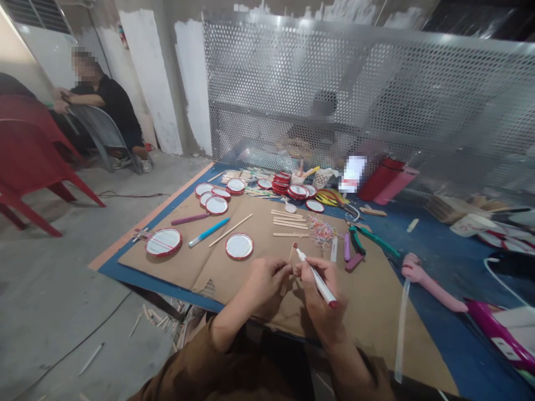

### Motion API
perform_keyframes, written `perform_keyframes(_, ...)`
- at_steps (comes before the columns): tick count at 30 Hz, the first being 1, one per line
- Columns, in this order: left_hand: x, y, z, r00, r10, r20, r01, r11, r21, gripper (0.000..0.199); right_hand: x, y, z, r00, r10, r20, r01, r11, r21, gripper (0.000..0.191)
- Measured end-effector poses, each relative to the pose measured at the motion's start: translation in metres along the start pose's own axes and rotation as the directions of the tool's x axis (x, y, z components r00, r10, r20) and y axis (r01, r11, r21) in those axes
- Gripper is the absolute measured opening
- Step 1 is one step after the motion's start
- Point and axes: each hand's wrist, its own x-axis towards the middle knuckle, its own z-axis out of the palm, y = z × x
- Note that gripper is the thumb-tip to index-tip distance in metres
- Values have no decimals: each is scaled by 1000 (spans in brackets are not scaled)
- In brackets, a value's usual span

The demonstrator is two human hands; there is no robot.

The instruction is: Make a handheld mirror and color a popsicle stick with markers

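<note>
Keep your left hand pinched firmly on the wooden craft stick, steady beside the white marker gripped in your right hand

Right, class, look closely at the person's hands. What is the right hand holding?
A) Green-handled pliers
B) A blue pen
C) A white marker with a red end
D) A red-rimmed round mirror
C: the right hand grips the white marker, whose tip sits close to the wooden craft stick pinched in the left hand.
</note>
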Motion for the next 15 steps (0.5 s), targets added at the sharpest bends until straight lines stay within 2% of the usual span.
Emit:
perform_keyframes(4, 0, 1, 0, 1000, -6, 5, 6, 1000, 8, 30, -3, 2, 0, 998, 54, -13, -54, 998, 28, 20)
perform_keyframes(8, 0, 2, -1, 1000, 4, 3, -4, 1000, 9, 29, -1, 3, 1, 1000, 15, 27, -15, 1000, 9, 21)
perform_keyframes(15, -1, 2, -1, 1000, 5, -1, -5, 1000, -1, 29, 0, 3, 1, 998, 50, -31, -50, 999, 18, 23)
